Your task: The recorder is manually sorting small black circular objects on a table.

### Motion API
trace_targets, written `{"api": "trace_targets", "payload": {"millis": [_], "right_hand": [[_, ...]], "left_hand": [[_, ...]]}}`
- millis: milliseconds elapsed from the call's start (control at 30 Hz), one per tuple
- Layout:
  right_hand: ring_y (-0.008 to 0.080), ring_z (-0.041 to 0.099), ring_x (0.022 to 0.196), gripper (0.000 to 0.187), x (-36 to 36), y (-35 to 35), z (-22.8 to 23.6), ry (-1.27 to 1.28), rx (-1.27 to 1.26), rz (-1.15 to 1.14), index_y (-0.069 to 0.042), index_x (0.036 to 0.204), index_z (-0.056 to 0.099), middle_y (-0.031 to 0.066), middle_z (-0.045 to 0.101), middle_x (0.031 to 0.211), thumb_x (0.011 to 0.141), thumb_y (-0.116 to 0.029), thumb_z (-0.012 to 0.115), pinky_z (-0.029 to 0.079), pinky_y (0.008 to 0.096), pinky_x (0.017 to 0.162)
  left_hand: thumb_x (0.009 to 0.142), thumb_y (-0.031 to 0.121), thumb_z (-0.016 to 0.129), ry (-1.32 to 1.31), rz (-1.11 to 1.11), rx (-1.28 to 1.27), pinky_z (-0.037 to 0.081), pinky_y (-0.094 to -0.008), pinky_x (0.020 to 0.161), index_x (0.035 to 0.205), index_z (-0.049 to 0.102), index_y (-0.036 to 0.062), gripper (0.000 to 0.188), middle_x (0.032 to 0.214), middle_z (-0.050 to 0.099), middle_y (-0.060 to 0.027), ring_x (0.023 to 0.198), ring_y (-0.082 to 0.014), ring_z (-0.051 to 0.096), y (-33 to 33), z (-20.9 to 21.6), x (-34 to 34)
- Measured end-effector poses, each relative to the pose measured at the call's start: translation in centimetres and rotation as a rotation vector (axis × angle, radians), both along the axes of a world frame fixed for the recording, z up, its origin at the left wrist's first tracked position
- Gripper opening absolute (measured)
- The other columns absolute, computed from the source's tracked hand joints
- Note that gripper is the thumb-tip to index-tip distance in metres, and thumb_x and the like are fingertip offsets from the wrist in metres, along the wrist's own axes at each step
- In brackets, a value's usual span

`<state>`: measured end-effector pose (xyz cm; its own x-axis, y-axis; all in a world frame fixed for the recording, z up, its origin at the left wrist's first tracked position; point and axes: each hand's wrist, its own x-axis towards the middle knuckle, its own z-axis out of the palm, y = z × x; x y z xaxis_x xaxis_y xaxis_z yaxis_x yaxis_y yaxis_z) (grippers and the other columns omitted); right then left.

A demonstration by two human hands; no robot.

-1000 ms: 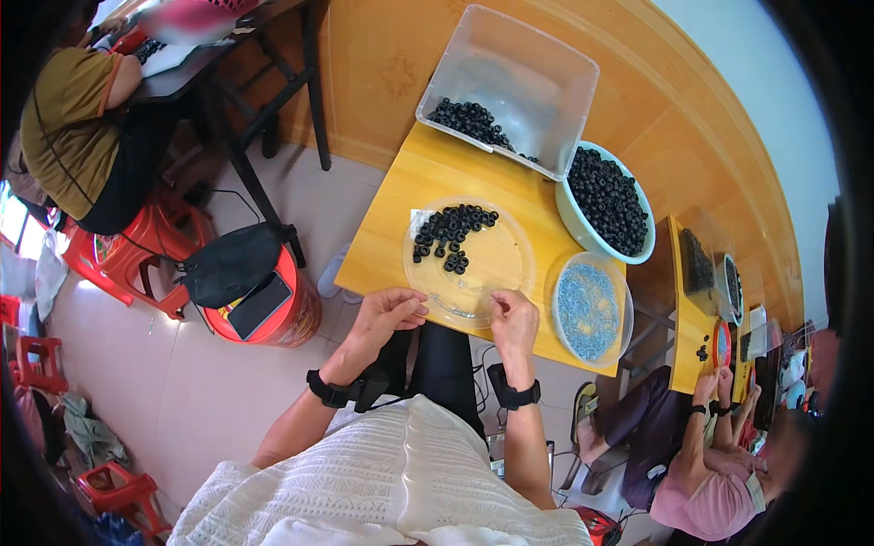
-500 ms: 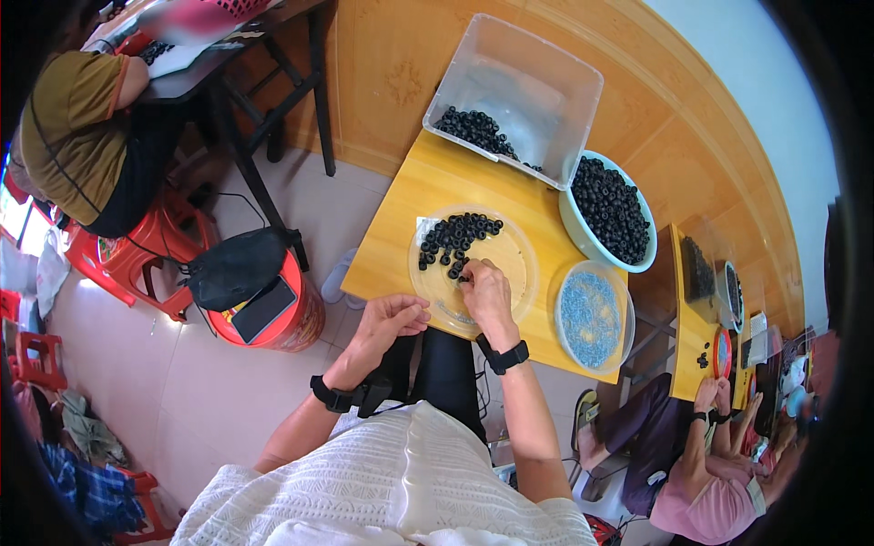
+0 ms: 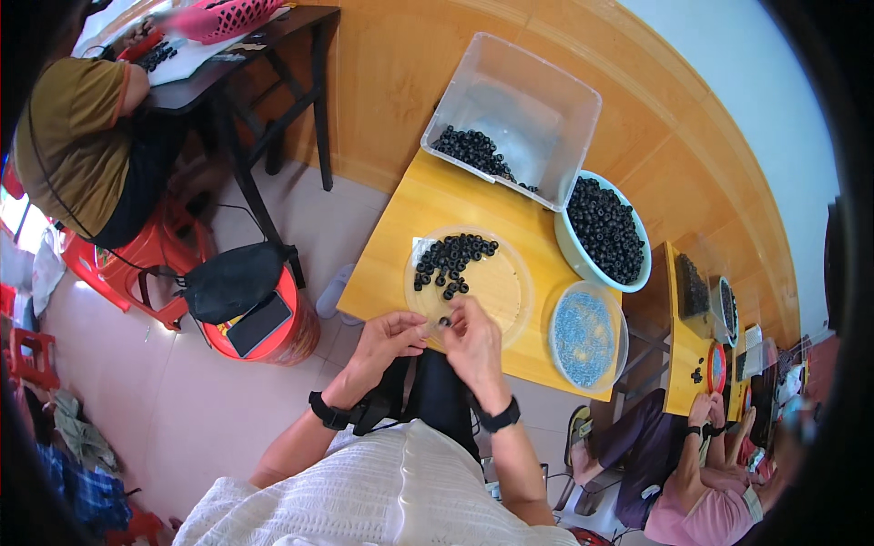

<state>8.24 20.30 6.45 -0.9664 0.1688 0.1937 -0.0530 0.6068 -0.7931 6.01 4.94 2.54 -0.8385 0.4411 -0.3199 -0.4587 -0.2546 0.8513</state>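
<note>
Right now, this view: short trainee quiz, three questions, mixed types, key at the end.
1. What is at the fingertips of the right hand?
a) pink basket
b) black ring
c) sandal

2. True or false: the pale blue bowl stands to the right of the clear round tray.

3. Fill in: beside the black bag, a phone lies on top of the red ____.

Key: 1 b; 2 true; 3 bucket.

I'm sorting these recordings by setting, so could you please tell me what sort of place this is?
Probably a small handwork workshop: black rings fill a bowl, more lie in a bin, and a person in pink sits at a similar table.
</note>
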Motion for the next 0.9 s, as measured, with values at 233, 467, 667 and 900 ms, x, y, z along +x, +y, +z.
{"api": "trace_targets", "payload": {"millis": [233, 467, 667, 900], "right_hand": [[0.0210, 0.062, 0.068, 0.028, 2.7, -3.3, -0.8, 0.189, -0.013, 0.069, 0.000, 0.094, 0.055, 0.0126, 0.057, 0.081, 0.069, 0.008, 0.059, 0.050, 0.0287, 0.061], [0.0341, 0.058, 0.072, 0.016, 0.1, 5.0, -3.4, 0.066, 0.204, -0.177, 0.001, 0.084, 0.060, 0.0178, 0.058, 0.079, 0.068, 0.004, 0.057, 0.047, 0.0384, 0.063], [0.0361, 0.058, 0.074, 0.018, -0.7, 5.4, -4.0, -0.121, 0.322, -0.200, 0.003, 0.080, 0.060, 0.0190, 0.058, 0.080, 0.065, -0.006, 0.067, 0.047, 0.0418, 0.066], [0.0344, 0.058, 0.071, 0.014, -1.2, 4.9, -4.6, -0.077, 0.404, -0.166, 0.002, 0.074, 0.058, 0.0178, 0.057, 0.076, 0.067, -0.005, 0.067, 0.046, 0.0400, 0.064]], "left_hand": [[0.083, 0.006, 0.060, 0.021, -0.018, 0.145, 0.052, -0.0253, 0.072, 0.096, 0.061, -0.0003, 0.014, 0.088, 0.064, -0.0076, 0.080, -0.0147, 0.063, -0.2, -0.8, 0.1], [0.083, 0.005, 0.059, -0.021, 0.039, 0.098, 0.053, -0.0258, 0.072, 0.095, 0.059, 0.0011, 0.012, 0.088, 0.063, -0.0076, 0.076, -0.0144, 0.063, -0.8, -0.3, -0.1], [0.083, 0.005, 0.059, -0.031, 0.000, 0.105, 0.053, -0.0261, 0.072, 0.093, 0.059, 0.0012, 0.011, 0.089, 0.063, -0.0073, 0.078, -0.0146, 0.062, -0.4, -0.6, 0.0], [0.083, 0.004, 0.060, -0.033, 0.010, 0.113, 0.053, -0.0261, 0.072, 0.093, 0.060, 0.0015, 0.011, 0.089, 0.063, -0.0071, 0.078, -0.0145, 0.062, -0.8, -1.0, -0.1]]}}
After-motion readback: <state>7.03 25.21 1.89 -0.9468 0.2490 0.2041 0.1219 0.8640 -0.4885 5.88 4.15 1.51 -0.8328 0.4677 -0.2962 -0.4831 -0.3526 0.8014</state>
